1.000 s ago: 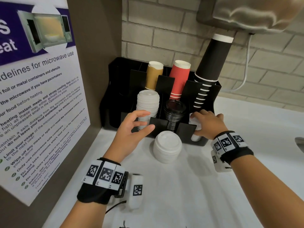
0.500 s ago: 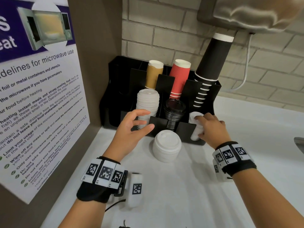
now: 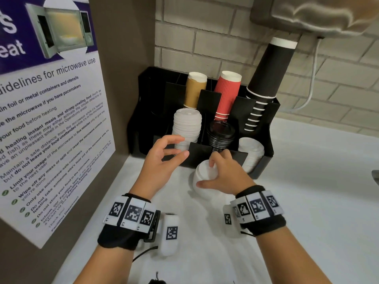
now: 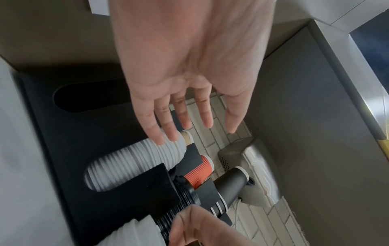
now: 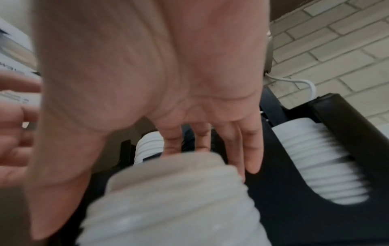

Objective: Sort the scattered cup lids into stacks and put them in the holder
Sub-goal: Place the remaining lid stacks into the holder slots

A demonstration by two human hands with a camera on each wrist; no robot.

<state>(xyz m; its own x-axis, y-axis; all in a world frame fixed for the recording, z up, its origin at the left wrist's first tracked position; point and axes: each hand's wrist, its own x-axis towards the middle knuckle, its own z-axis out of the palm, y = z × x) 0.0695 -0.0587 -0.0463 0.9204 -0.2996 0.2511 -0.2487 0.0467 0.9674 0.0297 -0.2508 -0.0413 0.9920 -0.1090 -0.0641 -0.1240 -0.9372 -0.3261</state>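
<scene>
A black holder (image 3: 266,152) stands in the corner of the white counter. Its front slots hold a tall white lid stack (image 3: 187,128) on the left, black lids (image 3: 220,134) in the middle and a shorter white stack (image 3: 251,154) on the right. A loose white lid stack (image 3: 205,193) sits on the counter in front of it. My right hand (image 3: 206,174) is spread over this stack, with the thumb along its near side and the fingers on its far top edge. The right wrist view is blurred and shows the fingers (image 5: 252,159) fairly straight behind the stack (image 5: 172,208). My left hand (image 3: 180,146) hovers with loose fingers, holding nothing, before the tall white stack (image 4: 134,164).
Brown cups (image 3: 194,91), red cups (image 3: 227,95) and a tall stack of black cups (image 3: 264,78) fill the holder's back slots. A panel with a microwave poster (image 3: 51,119) closes the left side. A grey appliance (image 3: 317,15) hangs above. White counter (image 3: 307,201) stretches to the right.
My right hand left the white lids in the holder's right slot and moved left and nearer onto the loose stack on the counter. The left hand stayed about where it was.
</scene>
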